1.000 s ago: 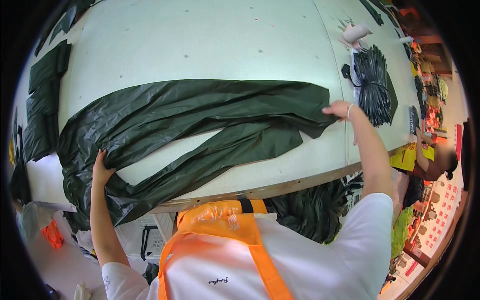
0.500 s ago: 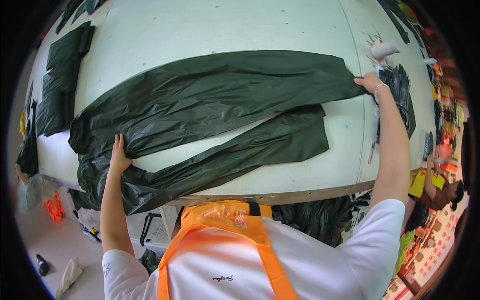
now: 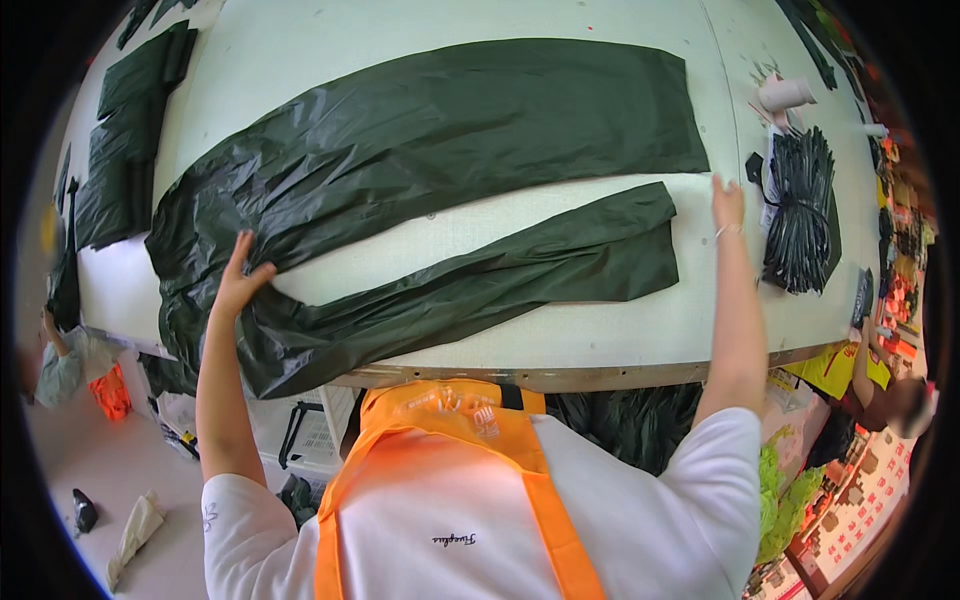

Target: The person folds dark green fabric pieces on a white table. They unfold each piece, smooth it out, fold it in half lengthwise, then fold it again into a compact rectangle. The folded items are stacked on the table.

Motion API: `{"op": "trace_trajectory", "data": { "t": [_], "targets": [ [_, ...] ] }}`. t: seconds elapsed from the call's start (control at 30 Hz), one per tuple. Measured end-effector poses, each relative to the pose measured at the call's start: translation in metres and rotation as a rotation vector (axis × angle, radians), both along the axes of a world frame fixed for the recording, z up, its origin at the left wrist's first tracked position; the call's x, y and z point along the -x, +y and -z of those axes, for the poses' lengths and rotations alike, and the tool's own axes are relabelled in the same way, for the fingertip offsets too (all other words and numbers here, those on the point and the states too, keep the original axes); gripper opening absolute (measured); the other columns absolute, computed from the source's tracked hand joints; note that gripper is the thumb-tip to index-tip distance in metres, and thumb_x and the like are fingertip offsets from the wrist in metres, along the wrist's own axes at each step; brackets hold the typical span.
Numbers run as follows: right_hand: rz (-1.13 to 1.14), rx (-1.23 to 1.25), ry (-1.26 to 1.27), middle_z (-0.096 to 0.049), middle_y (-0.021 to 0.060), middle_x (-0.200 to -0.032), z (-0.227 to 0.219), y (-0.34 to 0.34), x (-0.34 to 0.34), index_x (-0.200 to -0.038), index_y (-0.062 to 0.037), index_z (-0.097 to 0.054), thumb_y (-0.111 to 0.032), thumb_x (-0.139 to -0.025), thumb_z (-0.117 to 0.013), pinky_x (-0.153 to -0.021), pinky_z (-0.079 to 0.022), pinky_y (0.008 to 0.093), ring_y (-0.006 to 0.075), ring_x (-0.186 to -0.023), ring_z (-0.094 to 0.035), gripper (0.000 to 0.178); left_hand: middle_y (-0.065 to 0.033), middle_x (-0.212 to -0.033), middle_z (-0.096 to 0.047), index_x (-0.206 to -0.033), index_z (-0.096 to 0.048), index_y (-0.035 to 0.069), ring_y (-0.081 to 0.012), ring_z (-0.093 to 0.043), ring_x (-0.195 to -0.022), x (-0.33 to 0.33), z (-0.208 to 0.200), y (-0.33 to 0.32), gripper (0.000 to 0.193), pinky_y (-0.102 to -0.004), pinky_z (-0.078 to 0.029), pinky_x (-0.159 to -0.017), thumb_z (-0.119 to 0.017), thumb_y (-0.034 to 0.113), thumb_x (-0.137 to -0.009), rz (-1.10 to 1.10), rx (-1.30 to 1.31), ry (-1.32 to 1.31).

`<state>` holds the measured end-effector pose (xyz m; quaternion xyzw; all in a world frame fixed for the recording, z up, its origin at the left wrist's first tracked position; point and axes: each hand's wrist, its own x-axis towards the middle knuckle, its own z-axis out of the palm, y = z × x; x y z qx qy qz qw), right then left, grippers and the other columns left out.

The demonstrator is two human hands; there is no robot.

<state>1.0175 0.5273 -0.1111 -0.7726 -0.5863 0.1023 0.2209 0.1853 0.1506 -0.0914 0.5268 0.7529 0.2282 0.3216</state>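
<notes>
A pair of thin, shiny dark green trousers (image 3: 480, 120) lies across the table, its two legs stretching to the right and joining at the left. The far leg is spread wide and fairly flat; the near leg (image 3: 560, 255) is narrower and creased. My left hand (image 3: 238, 285) rests on the wrinkled fabric where the legs meet, thumb and fingers apart. Just off the far leg's hem corner is my right hand (image 3: 729, 207), holding nothing, its fingers extended and slightly blurred.
On the right, a tied bundle of dark strips (image 3: 799, 215) lies near a white thread cone (image 3: 785, 95). Folded dark green garments (image 3: 130, 140) are stacked at the left. The table's metal-trimmed edge (image 3: 600, 378) runs before me. Another person's arm (image 3: 862, 375) shows at the right.
My right hand has let go of the far leg's hem and come left and nearer. That leg now lies wider, flatter and farther away. My left hand stays on the fabric, its thumb more spread.
</notes>
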Motion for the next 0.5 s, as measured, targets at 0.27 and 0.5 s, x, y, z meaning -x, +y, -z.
{"op": "trace_trajectory", "data": {
  "t": [0.27,0.5],
  "targets": [
    [-0.23,0.293,0.513,-0.059,0.0121,-0.112,0.0,-0.194,0.064,-0.119,0.0028,-0.052,-0.022,-0.078,-0.074,-0.09,-0.044,0.0286,0.017,-0.101,-0.056,0.052,-0.0249,-0.131,-0.043,-0.128,-0.044,-0.002,-0.0388,-0.042,-0.121,0.08,0.015,-0.216,0.087,-0.0463,-0.032,-0.103,-0.062,0.061,-0.071,-1.513,0.219,0.675],
    [-0.511,0.771,0.169,-0.059,0.0055,-0.092,-0.077,-0.256,0.028,-0.104,0.0061,-0.055,-0.012,-0.08,-0.067,-0.078,-0.045,0.0273,0.0133,-0.086,-0.055,0.032,-0.0093,-0.1,-0.065,-0.101,-0.06,0.007,-0.0267,-0.063,-0.089,0.057,0.054,-0.277,0.038,-0.0392,-0.051,-0.084,-0.069,0.035,-0.077,-1.704,-0.205,-0.979]
  ]
}}
